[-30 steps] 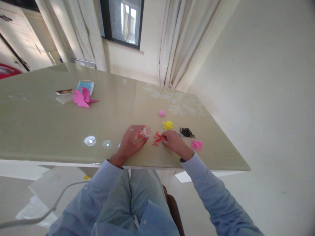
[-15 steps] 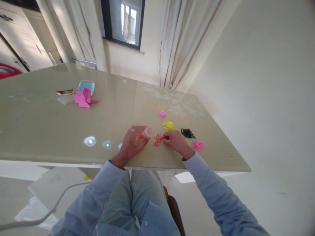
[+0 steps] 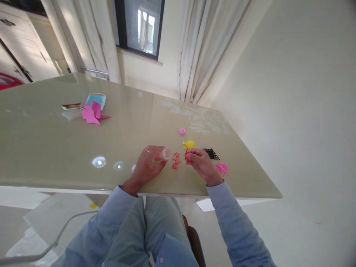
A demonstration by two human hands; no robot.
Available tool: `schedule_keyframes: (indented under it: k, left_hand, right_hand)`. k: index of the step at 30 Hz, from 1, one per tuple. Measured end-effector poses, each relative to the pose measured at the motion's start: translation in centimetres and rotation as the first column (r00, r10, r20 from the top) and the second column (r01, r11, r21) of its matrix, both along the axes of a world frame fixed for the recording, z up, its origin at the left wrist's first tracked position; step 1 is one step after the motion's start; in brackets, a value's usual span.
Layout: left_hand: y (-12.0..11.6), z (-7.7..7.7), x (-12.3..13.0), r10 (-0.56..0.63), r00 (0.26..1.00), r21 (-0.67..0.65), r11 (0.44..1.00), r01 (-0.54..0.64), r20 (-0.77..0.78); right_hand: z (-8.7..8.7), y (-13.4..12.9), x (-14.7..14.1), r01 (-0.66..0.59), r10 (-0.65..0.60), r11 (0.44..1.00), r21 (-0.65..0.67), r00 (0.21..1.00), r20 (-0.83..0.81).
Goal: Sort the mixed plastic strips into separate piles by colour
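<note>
My left hand [image 3: 144, 163] is wrapped round a small clear jar [image 3: 165, 154], tilted on its side with its mouth to the right and some red inside. Between the thumb and fingers of my right hand [image 3: 200, 163] is a pinch of thin red sticks [image 3: 187, 155], held just above the table. A loose pile of red sticks [image 3: 175, 161] lies between the two hands. Just beyond my right fingers is a yellow pile [image 3: 189, 144]. A black pile [image 3: 211, 153] and a pink pile [image 3: 221, 168] lie to the right of that hand.
A small round pink cap [image 3: 181, 131] stands behind the yellow pile. Far left on the glossy table [image 3: 133, 118] lie pink folded paper [image 3: 93, 112], a blue face mask [image 3: 98, 99] and a small packet [image 3: 71, 106]. A wall [image 3: 292, 111] runs along the right.
My right hand has lifted a pinch of red sticks off the red pile and turned slightly. The red pile looks smaller. My left hand still holds the jar in nearly the same place.
</note>
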State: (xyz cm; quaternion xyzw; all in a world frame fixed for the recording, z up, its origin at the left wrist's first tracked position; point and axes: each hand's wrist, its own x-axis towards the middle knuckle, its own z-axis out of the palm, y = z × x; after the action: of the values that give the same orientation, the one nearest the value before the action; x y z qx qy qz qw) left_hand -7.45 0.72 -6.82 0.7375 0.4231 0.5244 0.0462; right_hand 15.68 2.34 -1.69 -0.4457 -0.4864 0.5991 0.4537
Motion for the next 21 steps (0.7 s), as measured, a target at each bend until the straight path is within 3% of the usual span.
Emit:
schedule_keyframes:
  k: [4, 9, 16, 21]
  left_hand:
    - [0.0, -0.2, 0.0, -0.019, 0.999, -0.008, 1.000, 0.018, -0.031]
    - [0.0, -0.1, 0.1, -0.041, 0.997, -0.006, 0.999, 0.041, -0.061]
    - [0.0, 0.3, 0.3, -0.016, 0.995, 0.016, 1.000, 0.017, -0.095]
    - [-0.1, 0.4, 0.4, 0.018, 0.995, 0.022, 1.000, -0.016, -0.102]
  right_hand:
    - [0.1, -0.3, -1.5, 0.038, -0.061, 0.995, -0.088, 0.961, -0.271]
    - [0.4, -0.1, -3.0, 0.073, -0.097, 0.994, -0.081, 0.932, -0.350]
    - [2.0, -0.3, -4.3, 0.023, 0.000, 0.995, 0.101, 0.976, -0.217]
    - [2.5, -0.3, -4.6, 0.085, -0.099, 0.955, 0.286, 0.995, 0.033]
